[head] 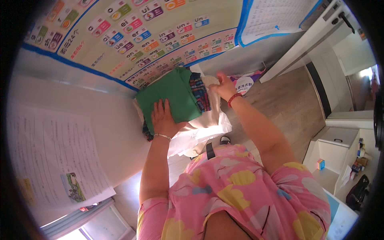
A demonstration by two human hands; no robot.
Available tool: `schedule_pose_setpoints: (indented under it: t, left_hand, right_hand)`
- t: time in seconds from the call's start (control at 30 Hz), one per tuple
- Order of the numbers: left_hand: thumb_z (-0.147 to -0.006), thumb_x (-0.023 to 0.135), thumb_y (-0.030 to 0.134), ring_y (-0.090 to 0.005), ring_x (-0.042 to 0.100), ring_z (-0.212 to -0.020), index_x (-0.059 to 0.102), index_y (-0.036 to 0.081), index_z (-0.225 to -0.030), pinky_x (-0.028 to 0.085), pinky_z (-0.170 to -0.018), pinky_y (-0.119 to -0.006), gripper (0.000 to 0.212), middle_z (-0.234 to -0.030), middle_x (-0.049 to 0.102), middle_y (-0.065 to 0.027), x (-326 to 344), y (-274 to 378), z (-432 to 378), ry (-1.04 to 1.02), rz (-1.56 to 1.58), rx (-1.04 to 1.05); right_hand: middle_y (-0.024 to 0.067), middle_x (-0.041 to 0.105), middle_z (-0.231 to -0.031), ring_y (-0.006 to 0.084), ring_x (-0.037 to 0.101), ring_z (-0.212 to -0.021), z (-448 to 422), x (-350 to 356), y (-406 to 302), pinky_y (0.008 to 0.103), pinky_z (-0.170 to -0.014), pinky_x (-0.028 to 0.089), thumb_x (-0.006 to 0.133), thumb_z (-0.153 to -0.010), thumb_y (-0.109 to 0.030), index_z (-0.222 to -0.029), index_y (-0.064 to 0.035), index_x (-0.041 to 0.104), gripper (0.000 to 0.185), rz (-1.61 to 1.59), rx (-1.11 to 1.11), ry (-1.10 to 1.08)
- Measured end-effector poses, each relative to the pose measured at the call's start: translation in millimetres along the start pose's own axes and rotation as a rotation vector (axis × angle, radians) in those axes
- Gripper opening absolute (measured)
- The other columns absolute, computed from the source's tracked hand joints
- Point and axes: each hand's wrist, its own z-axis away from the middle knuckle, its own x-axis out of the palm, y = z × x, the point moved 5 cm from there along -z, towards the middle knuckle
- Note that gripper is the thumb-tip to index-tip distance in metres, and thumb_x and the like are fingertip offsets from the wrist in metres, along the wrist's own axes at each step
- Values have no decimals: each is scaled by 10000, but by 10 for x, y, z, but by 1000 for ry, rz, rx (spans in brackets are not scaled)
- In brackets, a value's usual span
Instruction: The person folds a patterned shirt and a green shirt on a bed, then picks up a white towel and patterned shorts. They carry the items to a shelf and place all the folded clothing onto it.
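A folded green cloth (177,93) tops a stack, with a dark checked cloth (200,91) showing from under its right side. My left hand (164,120) rests flat on the green cloth, fingers spread. My right hand (223,87) pinches the edge of a cream cloth (210,80) at the stack's right side. That cream material reaches below the stack, where a white sheet-like layer (220,124) hangs at the near edge. What supports the stack is hidden.
A purple and white bag (244,84) with printing lies on the wood-look floor (288,99), right of the stack. Behind it stands a white door (303,39). A lettered wall chart (150,33) hangs ahead; a white cabinet (333,150) is at right.
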Motion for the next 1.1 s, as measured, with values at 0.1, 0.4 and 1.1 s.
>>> schedule_pose_setpoints:
  t: [0.1,0.4,1.1]
  left_hand:
    - [-444,740,465,-319,162,-1232,181,70,-1286,204,-960,-463,1085,-1316,219,-156,24,-79,-52,-78,-10,-4]
    - [-388,777,383,-354,196,-1207,178,29,-1273,216,-973,-433,1125,-1290,236,-201,78,-143,-69,-47,-34,35]
    - [-389,746,509,-296,124,-1247,69,77,-1306,204,-982,-429,1219,-1348,135,-126,79,27,-96,-197,-346,-156]
  right_hand:
    - [219,477,-1086,308,482,-998,107,94,-67,309,-831,394,668,-571,-321,-1085,40,432,671,30,96,-243]
    - [221,543,-944,334,521,-894,3,373,-638,346,-767,415,622,-593,-182,-997,-3,502,458,59,-204,-189]
    - [74,526,-682,159,522,-689,2208,-1040,3464,311,-505,398,475,-767,-261,-985,-126,488,257,-244,862,200]
